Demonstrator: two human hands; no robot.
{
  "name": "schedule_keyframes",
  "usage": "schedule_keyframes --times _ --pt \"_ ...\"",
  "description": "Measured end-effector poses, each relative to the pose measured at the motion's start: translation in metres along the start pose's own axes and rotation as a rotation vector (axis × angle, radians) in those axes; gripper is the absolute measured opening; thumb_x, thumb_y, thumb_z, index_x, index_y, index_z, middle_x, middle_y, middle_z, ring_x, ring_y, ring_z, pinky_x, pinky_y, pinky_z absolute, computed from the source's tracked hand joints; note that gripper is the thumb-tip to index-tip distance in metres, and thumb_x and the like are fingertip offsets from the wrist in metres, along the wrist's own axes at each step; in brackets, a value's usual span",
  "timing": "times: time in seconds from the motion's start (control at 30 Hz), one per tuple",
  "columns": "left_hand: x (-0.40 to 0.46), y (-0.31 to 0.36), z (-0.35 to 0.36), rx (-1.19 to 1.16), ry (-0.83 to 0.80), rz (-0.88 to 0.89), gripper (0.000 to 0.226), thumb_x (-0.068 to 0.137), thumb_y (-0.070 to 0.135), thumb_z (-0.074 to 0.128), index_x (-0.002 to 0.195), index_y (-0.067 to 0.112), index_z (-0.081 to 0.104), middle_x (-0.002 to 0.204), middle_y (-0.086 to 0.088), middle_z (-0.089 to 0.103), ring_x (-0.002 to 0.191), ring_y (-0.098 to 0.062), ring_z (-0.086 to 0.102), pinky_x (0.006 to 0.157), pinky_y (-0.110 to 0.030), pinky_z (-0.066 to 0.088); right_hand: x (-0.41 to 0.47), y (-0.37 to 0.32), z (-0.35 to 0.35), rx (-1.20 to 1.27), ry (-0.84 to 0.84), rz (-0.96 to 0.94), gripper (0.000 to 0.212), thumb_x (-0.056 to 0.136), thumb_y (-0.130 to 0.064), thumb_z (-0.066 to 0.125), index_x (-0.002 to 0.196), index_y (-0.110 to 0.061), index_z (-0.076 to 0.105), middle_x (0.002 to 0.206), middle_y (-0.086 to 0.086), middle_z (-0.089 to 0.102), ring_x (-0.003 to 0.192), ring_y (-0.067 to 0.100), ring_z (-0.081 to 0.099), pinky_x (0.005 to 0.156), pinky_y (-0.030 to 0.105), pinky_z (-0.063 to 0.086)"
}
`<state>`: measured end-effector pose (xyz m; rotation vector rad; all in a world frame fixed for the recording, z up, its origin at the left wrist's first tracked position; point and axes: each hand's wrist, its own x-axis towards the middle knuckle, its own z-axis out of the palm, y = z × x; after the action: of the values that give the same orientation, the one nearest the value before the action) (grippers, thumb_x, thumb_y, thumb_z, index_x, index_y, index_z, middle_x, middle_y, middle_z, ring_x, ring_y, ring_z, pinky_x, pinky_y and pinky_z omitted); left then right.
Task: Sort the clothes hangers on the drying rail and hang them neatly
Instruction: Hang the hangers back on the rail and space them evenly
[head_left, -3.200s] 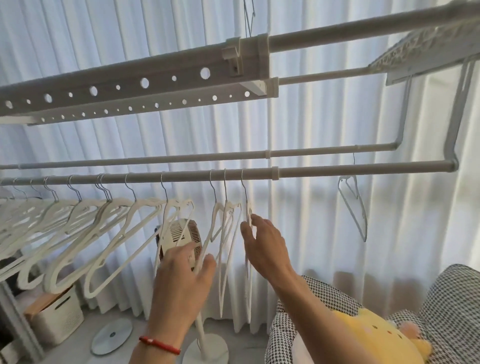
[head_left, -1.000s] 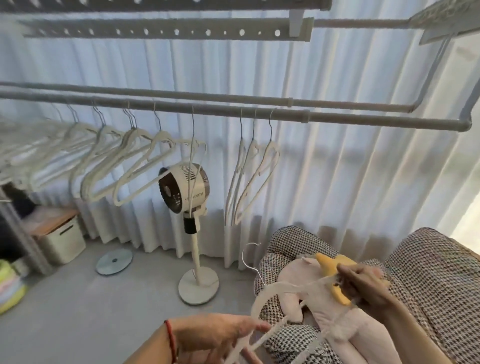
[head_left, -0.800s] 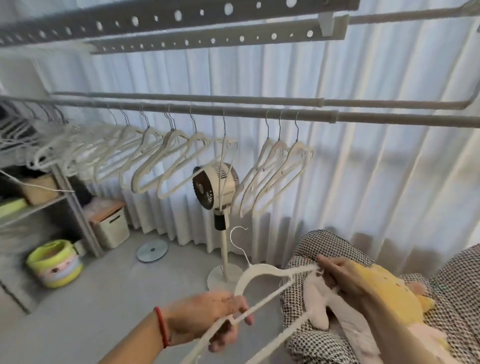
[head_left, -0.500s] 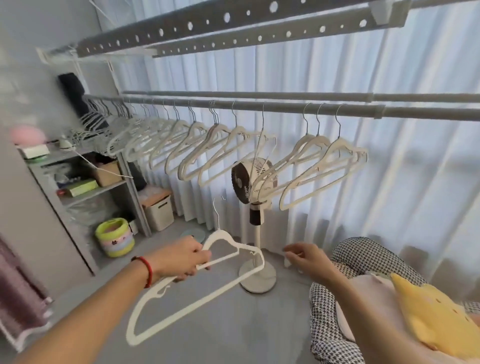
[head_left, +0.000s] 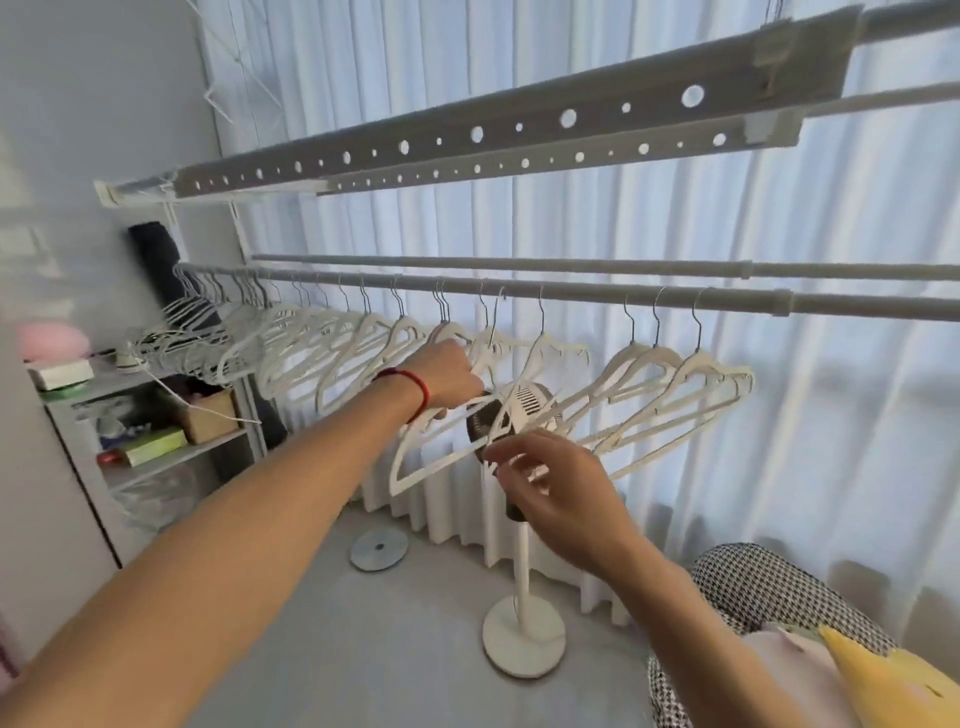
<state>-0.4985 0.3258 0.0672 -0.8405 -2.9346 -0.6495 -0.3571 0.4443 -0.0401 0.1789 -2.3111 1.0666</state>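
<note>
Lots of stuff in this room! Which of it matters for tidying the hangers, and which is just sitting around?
Part of the job:
- drying rail
- white hangers hooked along it
- the hanger gripped near its neck by the left hand
- right hand, fingers at that hanger's lower end

Just lying about:
- standing fan
- disc on the floor
- shelf unit
- checkered cushion
- yellow plush toy

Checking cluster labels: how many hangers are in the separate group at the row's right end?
3. All on the front rail, hooks close together right of the fan: left hanger, middle hanger, right hanger. Lower bars overlap, but only three hooks show.
</note>
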Motion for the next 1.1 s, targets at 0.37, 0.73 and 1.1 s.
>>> schedule_keyframes --times 0.37,0.73,1.1 --pt "0.130 -0.019 0.005 -0.120 0.030 0.191 0.014 0.087 0.018 0.053 0.094 0.007 0.058 0.099 -0.017 0.069 0.086 -0.032 0.069 0.072 -0.031 0.049 0.067 -0.019 0.045 -0.084 0.237 0.228 0.020 0.095 -0.014 0.063 0.102 -0.025 0.077 0.102 -0.012 0.073 0.090 0.003 0.067 0.068 0.020 0.056" --pt "0.141 -0.072 0.029 -0.242 -0.159 0.346 0.027 0.095 0.025 0.054 0.098 0.002 0.070 0.073 -0.014 0.075 0.055 -0.019 0.073 0.062 -0.034 0.063 0.112 -0.007 0.098 -0.107 0.500 0.308 0.025 0.094 -0.008 0.062 0.103 -0.028 0.076 0.102 -0.017 0.072 0.095 -0.004 0.065 0.074 0.015 0.053" --pt "0.103 -0.251 -0.026 -0.809 0.274 0.203 0.020 0.094 0.008 0.060 0.096 0.022 0.074 0.082 0.004 0.074 0.066 -0.012 0.068 0.060 -0.028 0.052 0.216 -0.037 0.230 0.324 0.289 0.140 0.022 0.094 -0.013 0.061 0.103 -0.032 0.068 0.099 -0.019 0.072 0.094 0.002 0.067 0.070 0.011 0.049"
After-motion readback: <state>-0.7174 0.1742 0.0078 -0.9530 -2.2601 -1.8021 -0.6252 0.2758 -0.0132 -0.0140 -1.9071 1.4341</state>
